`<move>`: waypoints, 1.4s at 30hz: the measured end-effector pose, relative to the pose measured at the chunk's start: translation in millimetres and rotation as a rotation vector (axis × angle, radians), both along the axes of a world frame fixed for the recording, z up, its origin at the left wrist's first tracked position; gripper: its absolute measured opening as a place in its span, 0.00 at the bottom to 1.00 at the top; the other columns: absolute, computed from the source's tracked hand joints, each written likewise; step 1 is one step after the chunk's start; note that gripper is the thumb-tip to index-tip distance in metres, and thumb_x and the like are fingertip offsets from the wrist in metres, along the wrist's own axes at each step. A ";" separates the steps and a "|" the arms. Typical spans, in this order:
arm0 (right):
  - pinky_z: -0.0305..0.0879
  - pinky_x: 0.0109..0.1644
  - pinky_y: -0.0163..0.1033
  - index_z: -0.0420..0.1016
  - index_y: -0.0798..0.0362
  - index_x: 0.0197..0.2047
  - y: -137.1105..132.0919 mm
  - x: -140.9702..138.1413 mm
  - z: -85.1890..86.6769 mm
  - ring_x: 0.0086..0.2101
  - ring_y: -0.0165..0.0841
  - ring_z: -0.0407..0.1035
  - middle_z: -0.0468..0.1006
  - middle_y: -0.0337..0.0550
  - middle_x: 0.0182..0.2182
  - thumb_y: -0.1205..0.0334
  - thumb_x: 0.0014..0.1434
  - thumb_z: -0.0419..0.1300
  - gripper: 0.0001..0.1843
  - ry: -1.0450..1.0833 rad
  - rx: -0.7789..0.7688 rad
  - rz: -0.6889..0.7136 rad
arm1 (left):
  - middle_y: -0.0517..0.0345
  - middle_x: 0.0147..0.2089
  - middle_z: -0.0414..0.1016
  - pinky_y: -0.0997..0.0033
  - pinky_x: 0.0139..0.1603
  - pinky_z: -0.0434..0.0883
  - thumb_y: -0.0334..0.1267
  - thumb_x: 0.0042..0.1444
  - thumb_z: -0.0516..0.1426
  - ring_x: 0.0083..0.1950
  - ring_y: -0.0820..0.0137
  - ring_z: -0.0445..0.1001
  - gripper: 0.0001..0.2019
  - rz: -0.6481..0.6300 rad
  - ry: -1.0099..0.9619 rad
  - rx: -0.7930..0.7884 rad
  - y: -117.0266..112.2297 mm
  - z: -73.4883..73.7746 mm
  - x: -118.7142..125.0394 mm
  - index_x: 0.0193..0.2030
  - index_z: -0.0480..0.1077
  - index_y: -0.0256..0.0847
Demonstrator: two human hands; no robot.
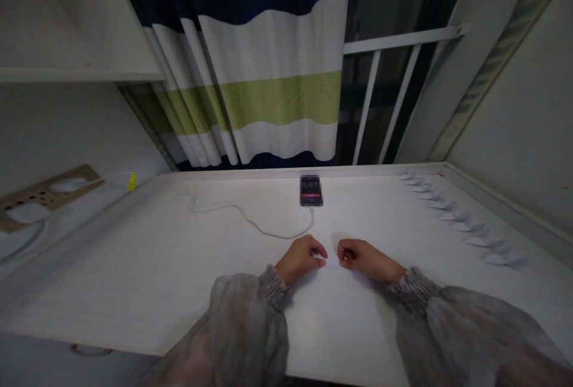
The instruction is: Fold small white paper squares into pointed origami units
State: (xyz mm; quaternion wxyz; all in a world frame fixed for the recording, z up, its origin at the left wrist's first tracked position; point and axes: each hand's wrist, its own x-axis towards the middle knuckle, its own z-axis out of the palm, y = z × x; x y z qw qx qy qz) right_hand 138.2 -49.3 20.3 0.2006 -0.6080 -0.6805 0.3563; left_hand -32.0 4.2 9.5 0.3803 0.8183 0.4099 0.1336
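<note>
So the small white paper [332,265] sits on the desk [179,267] right between my fingers [320,253], lying left-to-right. My left hand [301,258] and right hand [363,260] are both curled and equally close, each pinching an end.

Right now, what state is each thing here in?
Left hand: curled, pinching the paper.
Right hand: curled, pinching the same paper.
Paper: small, white, between the hands, low on the desk.
Phone: flat on desk, cable plugged in.
Cable: loose, snaking left.
Folded papers: lined up along the right edge.
Curtain: hanging, partly drawn.
</note>
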 end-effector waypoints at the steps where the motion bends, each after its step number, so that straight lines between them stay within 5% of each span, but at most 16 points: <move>1: 0.47 0.25 0.31 0.62 0.55 0.21 0.2 1.0 0.3 0.21 0.24 0.51 0.56 0.30 0.17 0.73 0.40 0.52 0.05 0.010 -0.008 0.006 | 0.59 0.33 0.67 0.77 0.34 0.62 0.30 0.39 0.59 0.31 0.76 0.63 0.10 -0.005 0.005 -0.004 0.9 -0.3 -0.1 0.33 0.74 0.37; 9: 0.54 0.28 0.32 0.64 0.55 0.24 2.6 5.3 4.0 0.23 0.25 0.57 0.63 0.33 0.19 0.64 0.46 0.55 0.03 0.225 -0.130 0.060 | 0.59 0.32 0.67 0.77 0.33 0.63 0.30 0.38 0.60 0.31 0.75 0.64 0.10 -0.008 0.036 -0.019 2.8 1.8 0.7 0.32 0.74 0.38; 15: 0.52 0.28 0.33 0.65 0.54 0.23 1.5 -13.2 2.9 0.24 0.28 0.59 0.67 0.36 0.20 0.62 0.45 0.59 0.07 -0.241 0.040 -0.124 | 0.59 0.32 0.67 0.77 0.33 0.62 0.30 0.38 0.60 0.31 0.75 0.64 0.09 -0.014 0.027 -0.030 2.4 3.9 1.2 0.31 0.74 0.37; 18: 0.51 0.28 0.33 0.66 0.54 0.24 3.4 -15.0 2.0 0.24 0.28 0.60 0.68 0.37 0.22 0.64 0.44 0.60 0.06 -0.298 0.058 -0.112 | 0.59 0.31 0.66 0.77 0.33 0.62 0.30 0.38 0.60 0.31 0.76 0.63 0.09 -0.020 0.020 -0.023 2.7 3.3 1.2 0.31 0.73 0.36; 27: 0.50 0.26 0.30 0.64 0.55 0.22 4.8 -1.2 5.6 0.22 0.25 0.55 0.60 0.32 0.18 0.74 0.41 0.57 0.07 -0.129 -0.005 -0.030 | 0.60 0.32 0.66 0.77 0.33 0.62 0.30 0.38 0.60 0.31 0.76 0.63 0.10 -0.032 0.003 -0.017 6.1 -4.9 -0.1 0.32 0.73 0.38; 31: 0.51 0.25 0.31 0.65 0.55 0.26 1.7 12.1 0.6 0.21 0.24 0.54 0.57 0.30 0.17 0.71 0.42 0.57 0.05 0.062 -0.042 0.030 | 0.60 0.32 0.66 0.77 0.33 0.61 0.30 0.38 0.60 0.30 0.76 0.63 0.10 -0.027 -0.005 -0.031 7.7 -5.4 -0.7 0.32 0.73 0.38; 35: 0.58 0.32 0.34 0.67 0.57 0.34 -2.8 19.9 -5.1 0.27 0.28 0.60 0.64 0.37 0.27 0.62 0.48 0.57 0.10 0.133 0.137 0.001 | 0.61 0.31 0.66 0.77 0.33 0.61 0.29 0.37 0.60 0.30 0.76 0.62 0.10 -0.037 -0.006 -0.041 7.8 -2.3 -0.9 0.31 0.73 0.37; 42: 0.61 0.43 0.39 0.71 0.56 0.40 -16.9 0.8 1.9 0.37 0.34 0.63 0.66 0.47 0.35 0.63 0.56 0.51 0.11 -0.211 0.325 0.218 | 0.61 0.31 0.67 0.77 0.32 0.61 0.29 0.38 0.59 0.29 0.77 0.62 0.10 -0.032 -0.048 -0.062 6.5 -2.1 -1.4 0.31 0.73 0.37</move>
